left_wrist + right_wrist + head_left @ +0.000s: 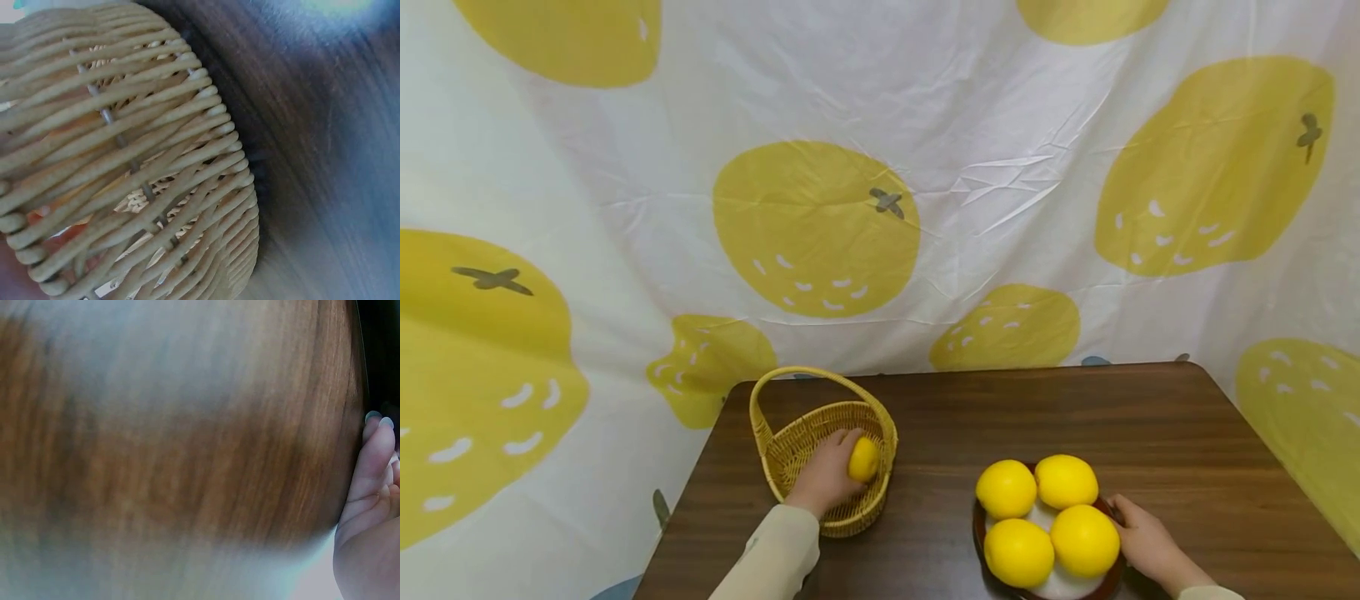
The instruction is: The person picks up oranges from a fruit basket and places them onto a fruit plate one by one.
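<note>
In the head view my left hand (826,477) reaches inside the wicker basket (882,500). It grips a yellow lemon (864,460) low within the basket walls. The left wrist view is mostly filled by the woven basket side (144,137), with the hand and lemon largely hidden behind the weave. To the right, a dark-rimmed plate with a pale middle (979,533) carries several lemons (1086,540). My right hand (1150,537) holds this plate by its right rim. Its thumb and fingers (375,456) show at the edge of the right wrist view.
Both basket and plate stand on a dark brown wooden table (940,433). The basket's tall arched handle (820,372) rises over the left hand. Behind the table hangs a white cloth (977,192) printed with big lemons.
</note>
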Demonstrator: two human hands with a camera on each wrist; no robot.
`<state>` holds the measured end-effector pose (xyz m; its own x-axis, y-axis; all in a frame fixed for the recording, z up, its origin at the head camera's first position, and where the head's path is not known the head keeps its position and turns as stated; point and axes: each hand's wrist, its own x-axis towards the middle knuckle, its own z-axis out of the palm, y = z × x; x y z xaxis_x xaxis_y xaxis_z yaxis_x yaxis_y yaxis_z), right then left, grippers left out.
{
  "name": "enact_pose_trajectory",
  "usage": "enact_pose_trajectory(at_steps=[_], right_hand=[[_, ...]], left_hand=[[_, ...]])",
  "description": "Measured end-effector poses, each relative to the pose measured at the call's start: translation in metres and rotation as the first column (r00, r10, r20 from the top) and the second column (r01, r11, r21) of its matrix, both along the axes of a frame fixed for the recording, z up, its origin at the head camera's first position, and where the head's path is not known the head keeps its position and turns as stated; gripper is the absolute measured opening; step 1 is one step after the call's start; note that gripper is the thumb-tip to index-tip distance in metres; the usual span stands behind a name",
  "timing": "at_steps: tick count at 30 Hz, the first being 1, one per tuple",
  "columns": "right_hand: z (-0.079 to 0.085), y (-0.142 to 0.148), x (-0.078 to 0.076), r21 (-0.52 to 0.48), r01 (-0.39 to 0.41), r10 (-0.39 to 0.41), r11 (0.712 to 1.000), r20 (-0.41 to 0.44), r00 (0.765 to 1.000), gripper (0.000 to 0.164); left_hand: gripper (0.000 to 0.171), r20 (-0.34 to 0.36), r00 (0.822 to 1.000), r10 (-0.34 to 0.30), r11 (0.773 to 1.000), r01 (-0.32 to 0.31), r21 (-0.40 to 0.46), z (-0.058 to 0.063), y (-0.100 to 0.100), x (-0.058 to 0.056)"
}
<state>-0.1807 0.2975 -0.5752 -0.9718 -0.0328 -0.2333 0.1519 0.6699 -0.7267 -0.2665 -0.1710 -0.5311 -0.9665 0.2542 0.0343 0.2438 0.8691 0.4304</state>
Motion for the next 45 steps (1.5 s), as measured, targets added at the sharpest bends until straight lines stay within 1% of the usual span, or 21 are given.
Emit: enact_pose_trajectory(at_steps=[3,7,10,15,18,25,27,29,34,37,38,42,45], right_hand=[[0.0,0.001,-0.001,0.009,-0.004,0.004,1.0,0.003,1.0,0.026],[0.0,0.002,-0.002,0.029,-0.014,0.014,0.999,0.001,1.0,0.028],[-0.003,0.002,-0.002,0.026,-0.016,0.016,1.0,0.012,1.0,0.03],[-0.006,0.002,0.0,-0.002,0.001,-0.001,1.0,0.032,0.999,0.031],[-0.007,0.002,0.0,-0.006,0.007,-0.007,1.0,0.029,1.0,0.029],[-0.007,0.002,0.001,-0.018,-0.002,0.003,1.0,0.035,0.999,0.037],[-0.006,0.002,0.001,-0.031,0.007,-0.005,1.0,0.045,0.999,0.036],[-0.006,0.002,0.002,-0.031,-0.003,0.004,1.0,0.037,0.999,0.039],[-0.005,0.002,0.001,-0.035,0.008,-0.007,0.999,0.036,0.999,0.037],[-0.003,0.001,0.001,-0.045,0.019,-0.017,0.999,0.045,0.999,0.035],[-0.004,0.001,0.001,-0.044,0.012,-0.01,0.999,0.041,0.999,0.037],[-0.003,0.001,0.001,-0.043,0.012,-0.011,0.999,0.04,0.999,0.034],[-0.003,0.001,0.001,-0.033,0.012,-0.01,0.999,0.037,0.999,0.031]], left_hand=[[0.087,0.007,1.0,-0.002,1.0,0.002,0.016,0.0,0.001,0.003],[0.087,-0.001,1.0,-0.003,1.0,0.003,0.011,-0.001,0.002,0.005],[0.086,0.001,1.0,0.003,1.0,-0.003,0.003,-0.003,0.001,0.007],[0.085,0.013,1.0,0.009,1.0,-0.009,0.019,-0.004,-0.001,0.011],[0.085,0.013,1.0,0.012,0.999,-0.012,0.035,-0.004,-0.002,0.014],[0.087,0.019,0.999,0.031,0.998,-0.032,0.055,-0.005,-0.003,0.019],[0.087,0.014,0.999,0.037,0.998,-0.038,0.059,-0.006,-0.004,0.021],[0.087,0.006,0.999,0.045,0.997,-0.046,0.058,-0.007,-0.004,0.022],[0.086,-0.02,0.997,0.074,0.996,-0.073,0.051,-0.007,-0.003,0.025],[0.085,-0.037,0.995,0.092,0.995,-0.091,0.043,-0.004,-0.002,0.028],[0.085,-0.046,0.994,0.098,0.994,-0.096,0.044,-0.003,-0.002,0.03],[0.085,-0.093,0.989,0.119,0.992,-0.115,0.044,0.001,0.002,0.037],[0.085,-0.141,0.982,0.122,0.992,-0.116,0.049,0.004,0.005,0.041]])
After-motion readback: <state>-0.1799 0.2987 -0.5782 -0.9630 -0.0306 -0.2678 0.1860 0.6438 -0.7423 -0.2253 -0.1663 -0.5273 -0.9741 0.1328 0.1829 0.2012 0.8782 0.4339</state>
